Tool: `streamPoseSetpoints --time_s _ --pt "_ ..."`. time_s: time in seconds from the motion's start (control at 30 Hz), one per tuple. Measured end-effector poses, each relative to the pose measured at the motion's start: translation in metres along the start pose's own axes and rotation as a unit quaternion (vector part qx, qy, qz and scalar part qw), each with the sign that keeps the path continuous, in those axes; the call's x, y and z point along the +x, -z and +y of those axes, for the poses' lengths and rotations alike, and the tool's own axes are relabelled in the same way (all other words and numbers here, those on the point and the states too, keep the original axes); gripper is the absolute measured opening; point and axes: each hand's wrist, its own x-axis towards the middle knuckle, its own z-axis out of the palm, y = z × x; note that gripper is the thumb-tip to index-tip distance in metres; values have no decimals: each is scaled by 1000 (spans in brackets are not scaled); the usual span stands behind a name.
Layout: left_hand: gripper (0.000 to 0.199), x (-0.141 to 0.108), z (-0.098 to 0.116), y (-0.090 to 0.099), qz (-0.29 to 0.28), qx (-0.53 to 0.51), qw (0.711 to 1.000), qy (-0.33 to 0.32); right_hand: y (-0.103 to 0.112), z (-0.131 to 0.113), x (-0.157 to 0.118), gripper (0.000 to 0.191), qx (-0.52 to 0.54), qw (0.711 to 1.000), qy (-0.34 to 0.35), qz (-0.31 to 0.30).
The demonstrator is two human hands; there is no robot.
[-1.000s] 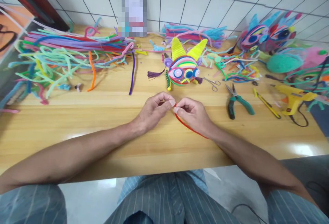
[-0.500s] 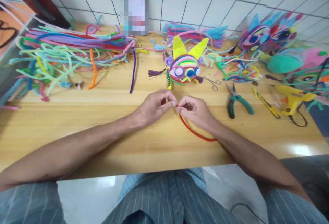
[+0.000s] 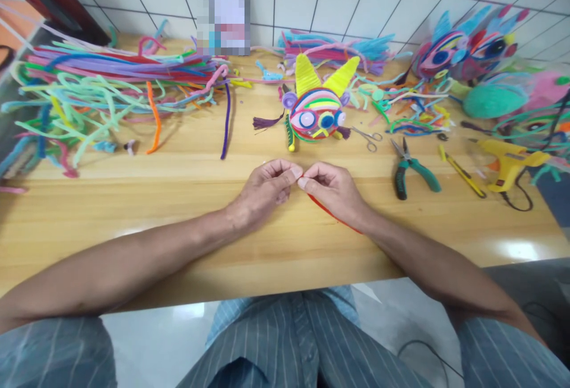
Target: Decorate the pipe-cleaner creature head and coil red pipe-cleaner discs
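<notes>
Wooden desk [image 3: 178,198] before us. Our left grip [image 3: 267,189] and right grip [image 3: 333,192] pinch red fuzzy stick [image 3: 327,210] near end; long part slants toward us, to right wrist [image 3: 369,220].

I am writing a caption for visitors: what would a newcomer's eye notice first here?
Probably the round, striped, many-coloured figure with pointed yellow ears, near the upper middle. Nearer the viewer, the left hand and right hand pinch a thin red strand. A heap of multicoloured fuzzy stems spreads at upper left.
</notes>
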Motion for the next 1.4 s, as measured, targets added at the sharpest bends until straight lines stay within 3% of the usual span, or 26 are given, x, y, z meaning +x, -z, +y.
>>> streamPoseSetpoints --time_s 0.17,0.27,0.43,0.57,0.8,1.03,1.17,1.3,1.4 --pt "40 3 1 2 -5 32 999 -21 7 -11 0 23 10 1000 -7 16" --pt "36 8 7 9 -32 112 992 -48 12 -17 1 20 -18 1000 -15 21" --pt "27 14 11 20 -82 256 953 -141 16 -21 3 19 -72 997 -31 9" --pt "28 14 8 22 -85 306 930 -183 16 -20 3 16 -78 997 -20 -2" --pt "36 9 2 20 -52 284 936 -200 11 -12 2 22 -39 999 -2 -1" --pt "40 5 -6 9 5 145 984 -105 3 -11 0 44 14 1000 -4 3" --pt "40 8 -2 8 5 110 992 -65 7 -12 3 40 19 1000 -22 -1" --pt "33 9 7 13 -12 182 976 -117 17 -14 7 28 -24 1000 -4 -5" --pt "24 3 10 16 -15 277 942 -188 24 -17 11 21 -62 998 13 18"
